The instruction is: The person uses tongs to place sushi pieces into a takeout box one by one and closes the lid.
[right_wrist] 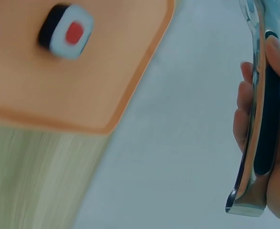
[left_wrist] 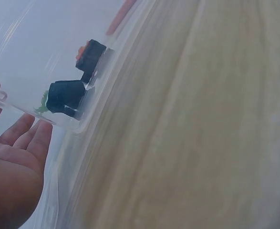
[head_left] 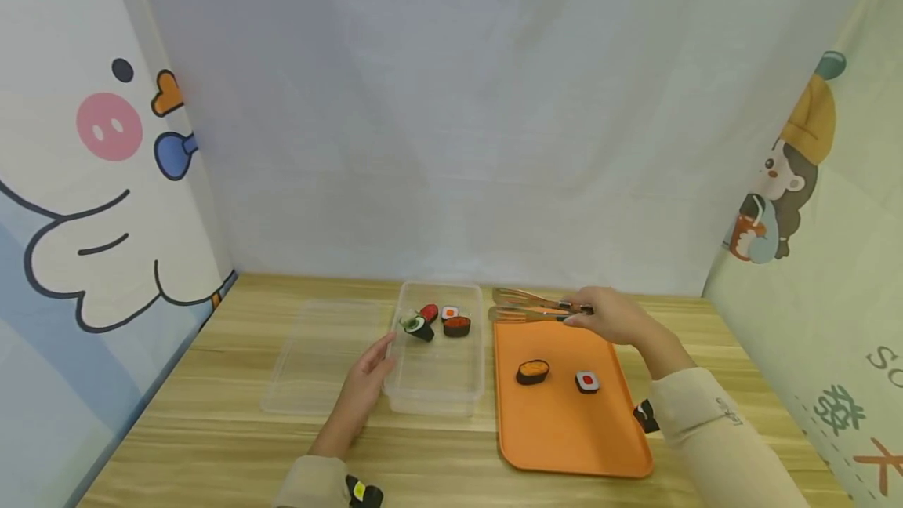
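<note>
My right hand (head_left: 612, 315) grips metal serving tongs (right_wrist: 264, 109) with black handle inlays, above the far edge of an orange tray (head_left: 564, 437). The tongs' tips stand apart with nothing between them. On the tray lie an orange-topped toy sushi (head_left: 532, 371) and a white square roll (head_left: 587, 382) with a red centre. My left hand (head_left: 367, 379) touches the left rim of a clear plastic container (head_left: 433, 382), its fingers fairly straight. Inside sit a green-filled black-wrapped roll (head_left: 419, 328), a roe-topped piece (head_left: 457, 325), a red-topped piece (head_left: 428, 313) and an orange-centred roll (head_left: 450, 313).
A clear flat lid (head_left: 317, 359) lies on the wood-patterned table (head_left: 212, 414) left of the container. A pale curtain (head_left: 451, 139) hangs behind the table, with printed cloths at both sides.
</note>
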### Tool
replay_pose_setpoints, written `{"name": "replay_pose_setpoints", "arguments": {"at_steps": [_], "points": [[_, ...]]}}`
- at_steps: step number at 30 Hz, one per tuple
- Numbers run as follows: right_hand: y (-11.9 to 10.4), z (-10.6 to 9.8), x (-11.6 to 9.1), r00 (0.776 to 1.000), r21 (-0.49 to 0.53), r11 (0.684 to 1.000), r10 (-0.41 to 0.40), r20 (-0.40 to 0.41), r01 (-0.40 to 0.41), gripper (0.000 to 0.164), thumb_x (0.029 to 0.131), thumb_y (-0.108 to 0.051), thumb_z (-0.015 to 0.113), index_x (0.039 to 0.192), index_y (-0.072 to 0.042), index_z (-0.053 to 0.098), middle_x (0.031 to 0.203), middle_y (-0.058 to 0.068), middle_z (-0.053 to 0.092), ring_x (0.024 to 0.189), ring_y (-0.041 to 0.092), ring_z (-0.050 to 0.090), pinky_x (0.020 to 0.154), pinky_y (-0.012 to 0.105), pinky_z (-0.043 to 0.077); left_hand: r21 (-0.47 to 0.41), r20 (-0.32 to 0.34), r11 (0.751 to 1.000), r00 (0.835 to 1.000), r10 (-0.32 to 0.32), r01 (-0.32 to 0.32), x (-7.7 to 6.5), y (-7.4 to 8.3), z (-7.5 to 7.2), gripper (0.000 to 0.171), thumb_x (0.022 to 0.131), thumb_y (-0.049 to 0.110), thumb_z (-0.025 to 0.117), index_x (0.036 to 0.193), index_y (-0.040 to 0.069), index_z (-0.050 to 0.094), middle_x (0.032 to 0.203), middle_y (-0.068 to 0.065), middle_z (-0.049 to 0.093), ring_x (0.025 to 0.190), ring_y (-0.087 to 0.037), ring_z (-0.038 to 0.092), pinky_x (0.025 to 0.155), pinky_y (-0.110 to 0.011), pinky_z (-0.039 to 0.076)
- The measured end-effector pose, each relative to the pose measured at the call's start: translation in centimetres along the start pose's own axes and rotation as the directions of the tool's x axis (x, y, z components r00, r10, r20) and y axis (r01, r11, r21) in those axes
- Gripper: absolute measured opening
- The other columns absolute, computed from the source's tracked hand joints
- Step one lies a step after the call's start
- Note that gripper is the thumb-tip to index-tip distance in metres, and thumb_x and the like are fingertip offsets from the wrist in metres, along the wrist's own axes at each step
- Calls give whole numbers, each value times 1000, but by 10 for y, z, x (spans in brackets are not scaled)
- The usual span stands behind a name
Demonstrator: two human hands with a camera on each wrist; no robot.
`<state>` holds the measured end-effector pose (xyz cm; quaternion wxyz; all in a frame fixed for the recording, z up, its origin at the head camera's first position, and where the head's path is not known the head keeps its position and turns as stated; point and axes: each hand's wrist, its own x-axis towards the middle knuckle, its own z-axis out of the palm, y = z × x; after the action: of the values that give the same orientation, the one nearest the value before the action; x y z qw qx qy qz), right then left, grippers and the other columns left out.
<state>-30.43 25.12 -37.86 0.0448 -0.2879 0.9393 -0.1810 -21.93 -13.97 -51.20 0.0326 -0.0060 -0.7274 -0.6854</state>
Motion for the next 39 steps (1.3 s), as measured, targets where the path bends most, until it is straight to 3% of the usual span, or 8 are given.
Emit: {"name": "replay_pose_setpoints", "arguments": {"at_steps": [4, 7, 10, 22, 30, 34, 39], "points": [[13, -4, -17, 999, -22, 999, -34, -16, 34, 40, 94, -21, 67, 124, 5, 63, 115, 20, 63, 92, 29, 61, 75, 44, 52, -5, 6, 1000, 1000, -3, 3, 0, 0, 0, 45, 103, 12, 49, 147, 5, 42, 154, -18, 29, 141, -34, 25, 114, -46, 22], [22, -4, -27, 999, -27, 999, -45, -11, 45, 36, 92, -21, 69, 118, 4, 67, 100, 7, 65, 76, 17, 54, 64, 35, 46, -15, 10, 1000, 1000, 2, -2, 1, -1, 1, 45, 104, 12, 48, 147, 5, 41, 154, -18, 29, 142, -34, 24, 114, -45, 21], [27, -3, -37, 1000, -31, 999, -27, 12, 27, 35, 92, -24, 69, 117, 1, 68, 93, -1, 61, 71, 11, 49, 60, 31, 42, -19, 11, 1000, 1000, 7, -7, 1, -1, 1, 45, 103, 11, 48, 147, 3, 41, 154, -19, 28, 142, -34, 24, 114, -46, 21], [42, 18, -53, 997, -78, 996, -49, 67, 54, 42, 90, -27, 71, 122, 0, 66, 94, -5, 60, 65, 4, 46, 55, 26, 41, -19, 7, 1000, 1000, -4, 4, 2, -3, 1, 44, 103, 9, 48, 147, 4, 42, 154, -19, 27, 142, -34, 23, 114, -45, 21], [43, 36, -48, 992, -143, 984, -102, 70, 111, 35, 88, -26, 72, 116, -5, 71, 99, -1, 65, 79, 13, 59, 62, 31, 49, -4, 3, 1000, 1000, -15, 15, 3, -2, 1, 44, 103, 10, 48, 147, 5, 42, 154, -18, 28, 142, -33, 24, 114, -45, 21], [43, 41, -49, 993, -151, 982, -104, 63, 113, 30, 89, -26, 71, 114, -9, 72, 97, -5, 63, 72, 6, 51, 57, 27, 42, -14, 9, 1000, 1000, -16, 16, 2, -2, 1, 44, 103, 10, 47, 147, 4, 41, 155, -18, 28, 142, -32, 23, 115, -44, 21], [40, 42, -52, 995, -119, 988, -93, 42, 98, 29, 91, -24, 69, 114, -7, 72, 94, -6, 62, 65, 2, 44, 54, 24, 38, -33, 24, 999, 1000, -16, 17, 0, 2, 2, 46, 104, 11, 46, 148, 3, 38, 156, -17, 25, 143, -32, 20, 115, -44, 19]]}}
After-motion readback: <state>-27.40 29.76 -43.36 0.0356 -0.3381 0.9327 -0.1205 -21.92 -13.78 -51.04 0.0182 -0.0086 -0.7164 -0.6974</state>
